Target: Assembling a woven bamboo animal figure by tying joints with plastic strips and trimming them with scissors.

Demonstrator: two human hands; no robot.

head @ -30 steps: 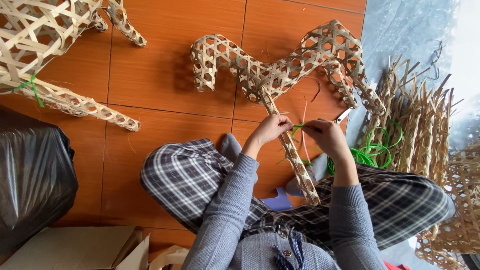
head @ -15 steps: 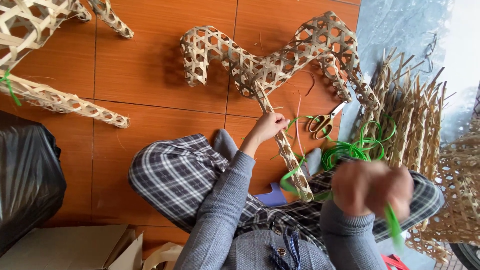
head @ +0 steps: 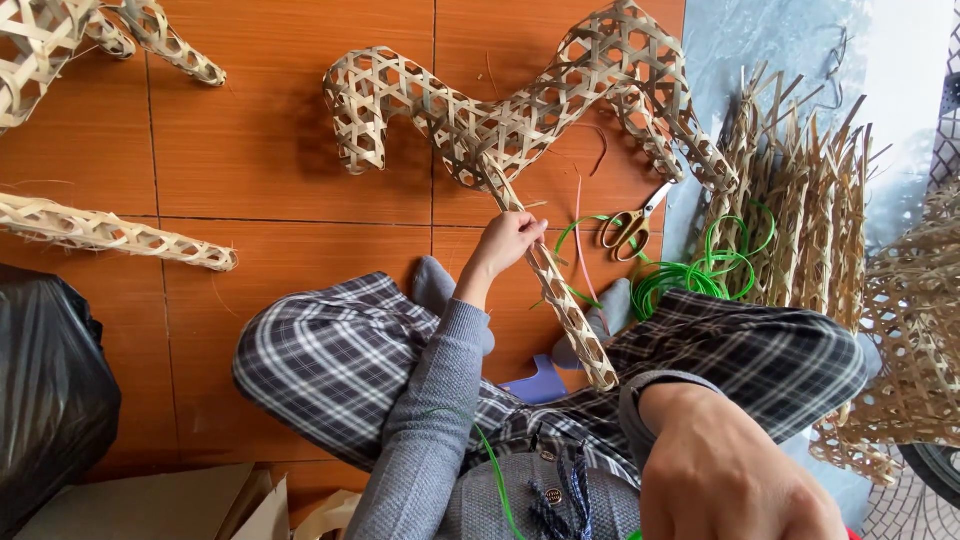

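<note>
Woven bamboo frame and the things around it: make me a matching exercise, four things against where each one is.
Things:
1. left hand
2. right hand
3. scissors
4. black bag

Places:
A. on the tile floor beside coiled green strip
B. gripping the leg of the woven bamboo frame
C. at the picture's left edge
D. raised close to the camera, bottom right

Pairs: 1-B, 2-D, 3-A, 4-C

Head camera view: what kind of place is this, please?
Probably a home or small workshop for bamboo weaving, with work done on the floor. An open-lattice woven bamboo frame lies on orange floor tiles, loose bamboo strips are heaped nearby, and scissors rest beside coiled green strapping.
</note>
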